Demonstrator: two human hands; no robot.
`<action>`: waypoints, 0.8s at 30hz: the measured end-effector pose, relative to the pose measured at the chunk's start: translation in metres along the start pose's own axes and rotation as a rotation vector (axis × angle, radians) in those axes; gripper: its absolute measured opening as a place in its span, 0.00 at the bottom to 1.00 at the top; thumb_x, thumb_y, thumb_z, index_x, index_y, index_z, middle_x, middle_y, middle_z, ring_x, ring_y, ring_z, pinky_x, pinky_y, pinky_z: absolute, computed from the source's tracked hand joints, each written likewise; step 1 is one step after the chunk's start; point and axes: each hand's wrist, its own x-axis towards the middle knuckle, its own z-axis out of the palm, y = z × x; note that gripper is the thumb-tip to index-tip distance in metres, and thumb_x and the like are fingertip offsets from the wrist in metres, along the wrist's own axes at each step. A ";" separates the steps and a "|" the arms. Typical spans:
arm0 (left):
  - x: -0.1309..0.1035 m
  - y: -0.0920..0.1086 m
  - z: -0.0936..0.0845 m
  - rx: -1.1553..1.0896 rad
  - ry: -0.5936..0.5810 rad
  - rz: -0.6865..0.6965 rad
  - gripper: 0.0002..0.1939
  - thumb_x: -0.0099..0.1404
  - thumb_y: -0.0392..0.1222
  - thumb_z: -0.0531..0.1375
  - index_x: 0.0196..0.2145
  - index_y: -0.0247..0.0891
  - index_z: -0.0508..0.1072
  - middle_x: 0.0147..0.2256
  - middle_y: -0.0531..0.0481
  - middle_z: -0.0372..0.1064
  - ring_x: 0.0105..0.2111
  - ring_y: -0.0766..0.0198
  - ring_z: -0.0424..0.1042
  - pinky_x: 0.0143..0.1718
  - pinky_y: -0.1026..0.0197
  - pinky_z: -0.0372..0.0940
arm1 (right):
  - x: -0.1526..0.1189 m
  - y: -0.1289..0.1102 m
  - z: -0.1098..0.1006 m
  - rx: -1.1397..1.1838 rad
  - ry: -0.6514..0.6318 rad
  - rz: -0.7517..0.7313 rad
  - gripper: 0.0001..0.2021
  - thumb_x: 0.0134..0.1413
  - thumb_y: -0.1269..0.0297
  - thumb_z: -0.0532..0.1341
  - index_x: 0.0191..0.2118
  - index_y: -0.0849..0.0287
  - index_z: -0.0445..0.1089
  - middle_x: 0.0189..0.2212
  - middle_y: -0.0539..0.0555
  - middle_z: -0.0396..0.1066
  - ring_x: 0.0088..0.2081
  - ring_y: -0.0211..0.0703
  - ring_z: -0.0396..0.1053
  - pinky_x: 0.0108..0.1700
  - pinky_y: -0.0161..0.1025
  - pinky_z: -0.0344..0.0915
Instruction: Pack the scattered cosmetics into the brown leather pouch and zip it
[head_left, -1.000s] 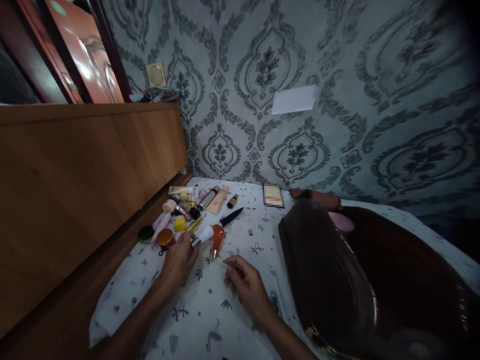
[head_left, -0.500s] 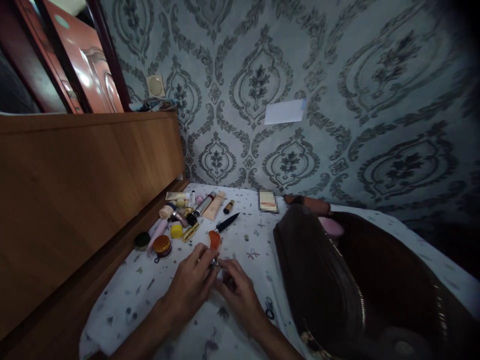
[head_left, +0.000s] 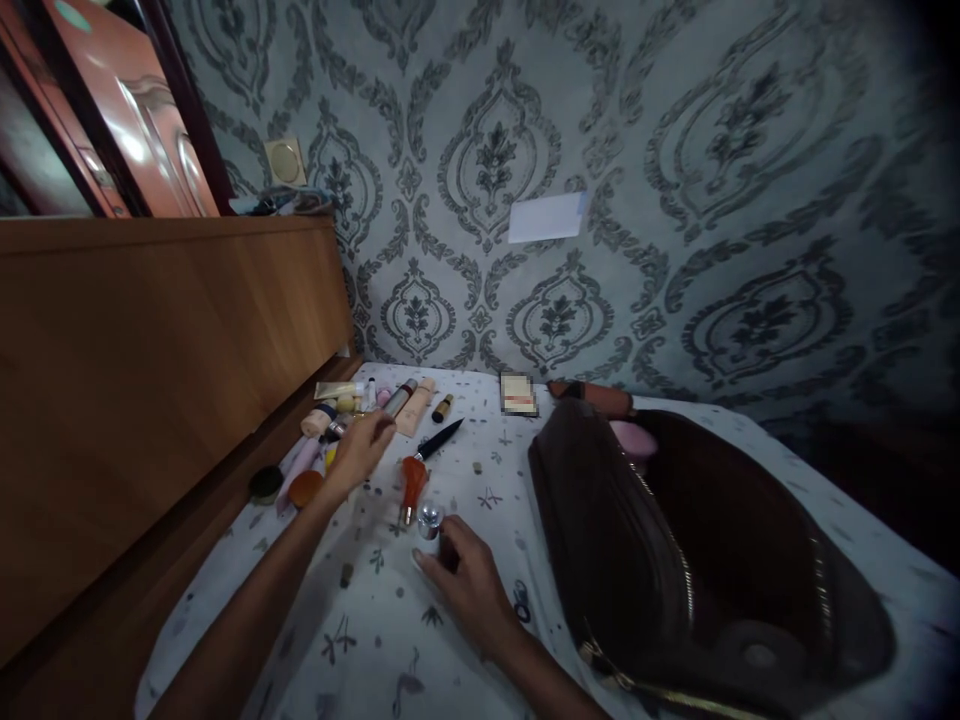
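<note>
My right hand (head_left: pixel 469 580) has its thumb and forefinger closed around a small bottle (head_left: pixel 428 520) with a shiny clear top, low over the patterned white sheet (head_left: pixel 397 610). Just beyond it lies a makeup brush with an orange head (head_left: pixel 412 484) and a black pointed handle (head_left: pixel 441 438). At the left, my left hand (head_left: pixel 361 450) is over the cosmetics with its fingers curled; what they hold, if anything, is hidden. It partly covers a yellow lid (head_left: pixel 331 456). Nearby are an orange-lidded jar (head_left: pixel 305 489), a peach tube (head_left: pixel 415 407) and a silver tube (head_left: pixel 400 397).
A large dark brown bag (head_left: pixel 600 510) lies unzipped at the right, with a pink round thing (head_left: pixel 634 440) inside its opening. By the wall are a pale square packet (head_left: pixel 518 394) and a small dark bottle (head_left: pixel 443 408). A wooden panel (head_left: pixel 172 330) borders the left.
My left hand has left the small bottle and moved left and away from me to the cosmetics. My right hand stays at the bottle. The view has shifted slightly right.
</note>
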 end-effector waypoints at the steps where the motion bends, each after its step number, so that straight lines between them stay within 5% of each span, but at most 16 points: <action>1: 0.013 -0.009 0.001 0.035 0.022 -0.028 0.08 0.70 0.41 0.56 0.39 0.35 0.73 0.37 0.47 0.73 0.40 0.59 0.72 0.47 0.51 0.68 | 0.000 0.000 0.000 -0.001 0.007 0.008 0.04 0.51 0.64 0.63 0.32 0.58 0.68 0.27 0.48 0.62 0.29 0.39 0.59 0.32 0.36 0.56; 4: 0.033 -0.027 0.006 0.095 0.059 -0.069 0.11 0.70 0.46 0.60 0.43 0.35 0.73 0.43 0.46 0.73 0.45 0.57 0.72 0.50 0.47 0.67 | 0.001 0.003 0.000 0.031 0.044 0.050 0.06 0.50 0.63 0.63 0.32 0.58 0.67 0.26 0.47 0.61 0.28 0.39 0.58 0.32 0.36 0.56; 7: 0.028 -0.031 0.016 0.088 0.052 -0.059 0.12 0.69 0.45 0.60 0.44 0.35 0.73 0.45 0.46 0.72 0.46 0.57 0.72 0.51 0.47 0.67 | 0.002 0.006 0.000 0.112 0.064 0.108 0.08 0.52 0.61 0.62 0.37 0.58 0.67 0.26 0.47 0.62 0.29 0.39 0.60 0.33 0.36 0.58; 12: -0.008 -0.016 0.029 -0.010 0.019 0.015 0.10 0.69 0.36 0.53 0.40 0.38 0.74 0.42 0.47 0.73 0.43 0.59 0.71 0.47 0.56 0.66 | 0.002 0.006 0.000 0.219 0.075 0.133 0.11 0.54 0.57 0.61 0.40 0.58 0.66 0.28 0.48 0.65 0.30 0.39 0.63 0.33 0.35 0.61; 18: -0.060 0.007 0.036 -0.119 -0.026 0.102 0.11 0.67 0.40 0.51 0.39 0.40 0.74 0.40 0.47 0.74 0.41 0.59 0.72 0.43 0.59 0.67 | 0.000 0.003 -0.002 0.276 0.062 0.124 0.12 0.60 0.52 0.58 0.38 0.57 0.64 0.23 0.45 0.60 0.24 0.37 0.58 0.26 0.33 0.57; 24: -0.093 0.013 0.055 -0.194 -0.064 0.140 0.13 0.66 0.45 0.51 0.36 0.40 0.74 0.35 0.46 0.77 0.36 0.57 0.75 0.40 0.56 0.71 | -0.005 -0.018 -0.004 0.211 0.171 -0.021 0.04 0.58 0.62 0.58 0.34 0.56 0.64 0.30 0.48 0.64 0.32 0.39 0.62 0.35 0.33 0.62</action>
